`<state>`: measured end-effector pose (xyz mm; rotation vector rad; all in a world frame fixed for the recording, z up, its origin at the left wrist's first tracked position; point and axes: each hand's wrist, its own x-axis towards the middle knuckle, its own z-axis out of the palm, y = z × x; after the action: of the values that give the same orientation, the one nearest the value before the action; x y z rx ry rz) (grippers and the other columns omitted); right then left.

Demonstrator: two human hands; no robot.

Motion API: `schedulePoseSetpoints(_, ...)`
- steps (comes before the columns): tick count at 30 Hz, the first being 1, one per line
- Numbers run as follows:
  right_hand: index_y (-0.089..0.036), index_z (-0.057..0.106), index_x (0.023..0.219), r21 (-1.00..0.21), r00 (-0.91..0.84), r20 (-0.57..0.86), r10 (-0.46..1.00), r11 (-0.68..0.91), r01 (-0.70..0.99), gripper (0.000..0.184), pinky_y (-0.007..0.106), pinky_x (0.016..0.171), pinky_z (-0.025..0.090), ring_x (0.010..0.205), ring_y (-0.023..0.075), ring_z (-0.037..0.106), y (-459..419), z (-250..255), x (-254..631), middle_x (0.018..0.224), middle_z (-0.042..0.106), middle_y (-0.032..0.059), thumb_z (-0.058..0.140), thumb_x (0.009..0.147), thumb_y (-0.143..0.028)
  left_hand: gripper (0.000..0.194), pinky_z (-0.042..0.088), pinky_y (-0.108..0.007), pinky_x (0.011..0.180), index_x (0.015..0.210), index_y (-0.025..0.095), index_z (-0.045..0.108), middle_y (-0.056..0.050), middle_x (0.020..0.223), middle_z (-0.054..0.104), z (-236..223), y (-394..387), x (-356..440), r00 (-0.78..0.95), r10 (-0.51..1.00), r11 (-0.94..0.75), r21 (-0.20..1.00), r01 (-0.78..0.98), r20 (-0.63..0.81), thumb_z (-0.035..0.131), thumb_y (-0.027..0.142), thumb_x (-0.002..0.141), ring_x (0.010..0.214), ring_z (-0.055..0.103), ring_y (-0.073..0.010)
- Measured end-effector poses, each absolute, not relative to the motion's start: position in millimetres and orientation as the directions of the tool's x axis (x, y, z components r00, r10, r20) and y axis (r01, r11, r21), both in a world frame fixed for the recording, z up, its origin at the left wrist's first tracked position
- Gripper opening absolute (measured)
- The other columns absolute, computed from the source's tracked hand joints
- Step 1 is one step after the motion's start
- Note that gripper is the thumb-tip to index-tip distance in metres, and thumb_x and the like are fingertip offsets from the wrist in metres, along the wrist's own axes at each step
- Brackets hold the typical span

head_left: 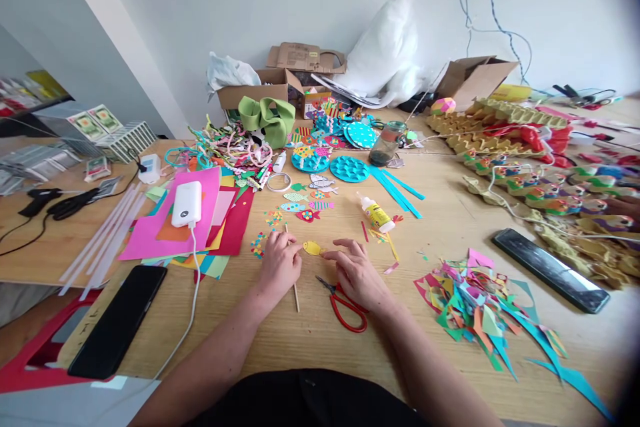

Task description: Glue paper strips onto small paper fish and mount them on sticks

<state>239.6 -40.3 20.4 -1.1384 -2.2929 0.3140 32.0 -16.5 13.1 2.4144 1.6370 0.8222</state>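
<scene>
A small yellow paper fish [313, 248] lies flat on the table between my two hands. My left hand [281, 265] is closed around a thin wooden stick [297, 297], and its fingertips reach the left end of the fish. My right hand [356, 272] has its fingers spread, with a fingertip at the fish's tail. Scissors with red handles [354, 321] lie partly beneath my right hand, blades pointing left. Just beyond, decorated paper fish [321, 205] lie near piles of coloured dots [258, 245]. A yellow-labelled glue bottle [377, 215] lies on its side.
Paper scraps [473, 303] and a phone [550, 270] lie to the right. At left are another phone [117, 320], coloured sheets [145, 233] and a white power bank [187, 204] with a trailing cable. A glass jar [387, 143] stands behind. Another person's hand [625, 205] shows at far right.
</scene>
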Motion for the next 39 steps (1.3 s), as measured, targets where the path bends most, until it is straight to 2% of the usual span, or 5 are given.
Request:
schedulePoseSetpoints(11, -0.021, 0.057, 0.107, -0.426, -0.502, 0.377, 0.779, 0.626, 0.653, 0.038, 0.051, 0.096, 0.035, 0.116, 0.0260, 0.045, -37.0, 13.0, 238.1, 0.092, 0.068, 0.0064, 0.042, 0.079, 0.000, 0.041, 0.042, -0.040, 0.092, 0.096, 0.023, 0.071, -0.007, 0.102, 0.057, 12.9, -16.2, 29.8, 0.304, 0.892, -0.417, 0.346, 0.841, 0.335, 0.054, -0.001, 0.068, 0.101, 0.044, -0.0234)
schedulePoseSetpoints(24, -0.022, 0.059, 0.107, -0.398, -0.470, 0.403, 0.786, 0.613, 0.683, 0.036, 0.051, 0.094, 0.037, 0.115, 0.0263, 0.047, -33.9, 13.0, 241.0, 0.092, 0.068, 0.0074, 0.042, 0.081, -0.003, 0.033, 0.042, -0.041, 0.088, 0.082, 0.024, 0.072, -0.007, 0.098, 0.060, 13.3, -16.3, 30.9, 0.307, 0.895, -0.419, 0.370, 0.829, 0.325, 0.054, 0.000, 0.068, 0.099, 0.047, -0.0237)
schedulePoseSetpoints(31, -0.023, 0.058, 0.107, -0.404, -0.482, 0.390, 0.785, 0.616, 0.676, 0.037, 0.053, 0.095, 0.035, 0.117, 0.0265, 0.046, -33.5, 11.7, 242.0, 0.094, 0.068, 0.0066, 0.040, 0.082, -0.001, 0.017, 0.044, -0.031, 0.076, 0.077, 0.020, 0.061, -0.004, 0.079, 0.062, 30.3, -11.7, 18.7, 0.000, 0.875, -0.303, 0.548, 0.780, 0.485, 0.050, 0.006, 0.075, 0.082, 0.054, -0.0184)
schedulePoseSetpoints(34, -0.022, 0.058, 0.107, -0.411, -0.485, 0.385, 0.785, 0.616, 0.672, 0.037, 0.053, 0.095, 0.035, 0.117, 0.0271, 0.045, -33.7, 11.9, 242.4, 0.095, 0.068, 0.0067, 0.040, 0.082, -0.001, 0.007, 0.043, -0.031, 0.069, 0.073, 0.020, 0.058, -0.003, 0.069, 0.061, 35.3, -13.2, 18.4, 0.008, 0.916, -0.212, 0.467, 0.858, 0.400, 0.054, 0.019, 0.079, 0.074, 0.055, -0.0193)
schedulePoseSetpoints(39, -0.022, 0.058, 0.109, -0.417, -0.488, 0.419, 0.766, 0.640, 0.646, 0.037, 0.051, 0.092, 0.038, 0.116, 0.0272, 0.047, -33.9, 11.4, 243.5, 0.095, 0.068, 0.0078, 0.040, 0.083, -0.003, 0.022, 0.043, -0.033, 0.067, 0.062, 0.020, 0.060, -0.005, 0.064, 0.064, 29.3, -22.9, 29.8, 0.119, 0.976, -0.158, 0.215, 0.964, 0.184, 0.055, 0.032, 0.081, 0.072, 0.059, -0.0213)
